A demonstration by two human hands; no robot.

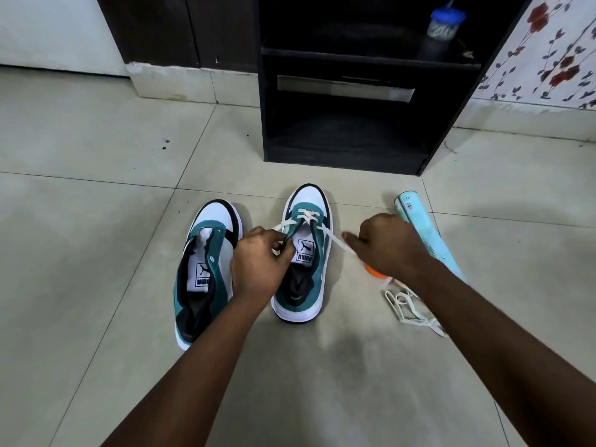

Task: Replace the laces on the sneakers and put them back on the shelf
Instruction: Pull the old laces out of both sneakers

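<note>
Two teal, white and black sneakers stand on the tiled floor with toes pointing away from me. The left sneaker (206, 269) has no lace. A white lace (306, 217) crosses the lowest eyelets of the right sneaker (306, 253). My left hand (261, 262) pinches the left end of that lace over the shoe's tongue. Beside the shoe's right side, my right hand (387, 243) holds the other end and pulls it taut. A loose white lace (409, 309) lies in a heap on the floor under my right forearm.
A dark open shelf unit (354, 91) stands just beyond the sneakers, with a blue-lidded jar (443, 27) on its upper shelf. A pale blue tube (425, 233) and something orange (374, 271) lie on the floor to the right. A floral wall is at far right.
</note>
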